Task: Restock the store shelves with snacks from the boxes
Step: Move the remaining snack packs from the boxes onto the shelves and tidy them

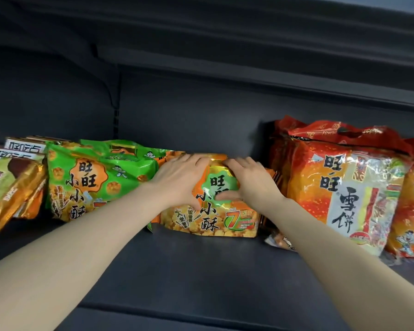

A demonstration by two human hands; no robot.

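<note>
— Hands first: what do they hold?

— Left hand (182, 180) lies flat, fingers spread and nearly straight, pressing the upper left of the orange snack bag (215, 216). Right hand (246, 180) rests on the bag's upper right, fingers bent over its top edge, thumb across the green label; whether it truly grips is unclear. The two hands almost meet at the bag's top.

— Neighbours of that bag?

— Green snack bags (81, 185) just left, leaning and overlapping, the nearest touching it under the left forearm. Farther left, gold-wrapped packs (12, 201) and white boxes (24, 145) behind them. Right, large red rice-cracker bags (344, 187), standing close; a small packet (277, 240) lies flat at their foot beneath the right forearm.

— Surface and setting?

— Dark grey shelf (201, 271), matte, with a dark back panel (189, 115) and another shelf's underside (249, 32) above.

— Bag's position?

— Upright mid-shelf, in the gap between green and red stock, directly beneath both palms.
</note>
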